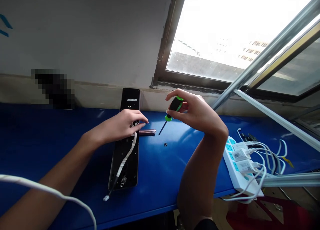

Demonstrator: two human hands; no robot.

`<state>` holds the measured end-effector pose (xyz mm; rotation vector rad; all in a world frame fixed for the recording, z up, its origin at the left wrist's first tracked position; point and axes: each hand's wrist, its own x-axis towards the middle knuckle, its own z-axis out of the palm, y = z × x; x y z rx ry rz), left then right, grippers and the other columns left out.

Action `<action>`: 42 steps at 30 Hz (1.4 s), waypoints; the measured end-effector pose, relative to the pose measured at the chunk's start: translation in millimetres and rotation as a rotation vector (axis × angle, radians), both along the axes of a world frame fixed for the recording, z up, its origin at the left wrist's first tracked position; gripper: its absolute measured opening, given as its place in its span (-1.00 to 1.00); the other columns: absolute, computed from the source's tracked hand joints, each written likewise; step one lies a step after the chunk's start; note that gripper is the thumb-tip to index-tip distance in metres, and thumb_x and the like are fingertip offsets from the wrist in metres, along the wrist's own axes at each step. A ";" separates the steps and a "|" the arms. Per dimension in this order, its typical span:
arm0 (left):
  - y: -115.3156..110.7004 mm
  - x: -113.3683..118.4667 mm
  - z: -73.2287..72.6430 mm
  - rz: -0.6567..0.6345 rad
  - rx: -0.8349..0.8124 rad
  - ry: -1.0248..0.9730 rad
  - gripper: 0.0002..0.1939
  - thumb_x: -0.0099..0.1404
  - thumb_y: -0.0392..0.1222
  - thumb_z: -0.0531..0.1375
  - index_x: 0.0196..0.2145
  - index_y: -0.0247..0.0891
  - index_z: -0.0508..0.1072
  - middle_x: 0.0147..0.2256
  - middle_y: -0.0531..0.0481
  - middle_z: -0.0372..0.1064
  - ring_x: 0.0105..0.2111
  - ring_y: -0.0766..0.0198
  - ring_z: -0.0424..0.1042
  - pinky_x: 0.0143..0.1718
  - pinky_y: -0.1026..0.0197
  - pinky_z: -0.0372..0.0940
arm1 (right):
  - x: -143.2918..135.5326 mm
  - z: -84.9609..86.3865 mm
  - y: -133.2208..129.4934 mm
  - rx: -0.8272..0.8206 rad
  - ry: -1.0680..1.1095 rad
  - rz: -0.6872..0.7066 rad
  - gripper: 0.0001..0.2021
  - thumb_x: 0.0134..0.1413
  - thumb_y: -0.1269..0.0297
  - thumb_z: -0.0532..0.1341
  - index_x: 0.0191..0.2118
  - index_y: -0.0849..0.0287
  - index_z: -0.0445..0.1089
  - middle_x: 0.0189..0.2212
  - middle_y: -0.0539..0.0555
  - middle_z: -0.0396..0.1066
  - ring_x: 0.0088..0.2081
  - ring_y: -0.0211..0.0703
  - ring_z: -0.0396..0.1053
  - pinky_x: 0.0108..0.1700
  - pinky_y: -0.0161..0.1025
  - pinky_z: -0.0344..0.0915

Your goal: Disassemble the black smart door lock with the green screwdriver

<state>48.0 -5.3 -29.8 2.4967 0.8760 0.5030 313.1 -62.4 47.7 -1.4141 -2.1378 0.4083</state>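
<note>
Green-and-black screwdriver (pixel 169 118) in the right hand (pixel 192 111), grips it firmly right of the black panel (pixel 132 173), above the blue surface (pixel 157 176), and holds the left hand (pixel 123 123) over that panel beside a white cable (pixel 127 157), but cannot tell open from closed in that grip.

Right grip (pixel 193 110) — screwdriver (pixel 175 106); left grip (pixel 128 122) — over panel (pixel 133 165)

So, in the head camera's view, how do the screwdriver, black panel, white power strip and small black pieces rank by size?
Largest to smallest, as they look here:
1. Black panel, though partly covered
2. White power strip
3. Screwdriver
4. Small black pieces
</note>
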 end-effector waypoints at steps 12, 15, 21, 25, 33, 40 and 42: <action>18.6 -41.9 4.5 0.035 -0.100 0.092 -0.68 0.42 0.03 0.17 -0.06 -0.15 0.63 -0.09 -0.03 0.59 -0.12 0.15 0.53 -0.10 0.23 0.37 | -51.8 -22.5 35.2 0.054 -0.203 -0.147 -0.88 0.09 0.31 0.32 -0.22 0.11 0.43 -0.34 -0.01 0.49 -0.38 -0.25 0.36 -0.33 -0.27 0.24; 16.1 -41.1 6.4 0.019 -0.111 0.101 -0.67 0.41 0.01 0.17 -0.05 -0.17 0.63 -0.09 -0.05 0.59 -0.12 0.14 0.53 -0.10 0.22 0.37 | -59.8 -28.5 39.4 0.028 -0.247 -0.168 -0.87 0.08 0.28 0.34 -0.23 0.10 0.44 -0.33 0.00 0.48 -0.35 -0.23 0.37 -0.29 -0.26 0.24; 11.5 -40.1 9.1 0.005 -0.145 0.110 -0.67 0.40 -0.01 0.19 -0.02 -0.16 0.63 -0.08 -0.04 0.60 -0.12 0.15 0.54 -0.13 0.24 0.37 | -67.2 -30.6 28.9 -0.055 -0.333 -0.256 -0.86 0.09 0.28 0.31 -0.22 0.10 0.40 -0.28 0.04 0.49 -0.32 -0.19 0.37 -0.30 -0.26 0.20; 9.9 -40.4 10.9 -0.017 -0.178 0.119 -0.68 0.40 -0.02 0.18 -0.01 -0.14 0.63 -0.09 -0.04 0.61 -0.15 0.15 0.55 -0.15 0.24 0.37 | -65.4 -37.4 7.4 -0.191 -0.385 -0.314 -0.83 0.04 0.26 0.33 -0.24 0.12 0.38 -0.30 0.10 0.49 -0.40 -0.18 0.35 -0.43 -0.28 0.12; 8.8 -39.2 14.5 -0.036 -0.178 0.122 -0.65 0.40 -0.02 0.17 0.00 -0.16 0.63 -0.09 -0.05 0.62 -0.13 0.14 0.55 -0.11 0.24 0.36 | -74.1 -96.8 -2.3 -0.378 -0.381 -0.308 -0.78 0.07 0.29 0.28 -0.13 0.07 0.36 -0.47 -0.02 0.45 -0.51 -0.23 0.33 -0.45 -0.29 0.09; 11.6 -44.6 12.7 -0.054 -0.185 0.095 -0.64 0.40 0.03 0.18 0.01 -0.13 0.62 -0.06 -0.01 0.62 -0.10 0.15 0.55 -0.10 0.26 0.36 | -80.3 -131.6 0.3 -0.345 -0.427 -0.342 -0.72 0.28 0.09 0.25 -0.03 0.17 0.38 -0.36 -0.03 0.40 -0.40 -0.24 0.34 -0.30 -0.23 0.32; 12.7 -45.9 12.0 -0.058 -0.191 0.091 -0.64 0.40 0.03 0.18 0.02 -0.13 0.62 -0.05 -0.01 0.62 -0.09 0.15 0.55 -0.11 0.27 0.36 | -79.0 -135.6 -0.4 -0.345 -0.423 -0.347 -0.67 0.34 0.01 0.22 -0.02 0.19 0.39 -0.33 -0.02 0.41 -0.38 -0.25 0.37 -0.26 -0.20 0.39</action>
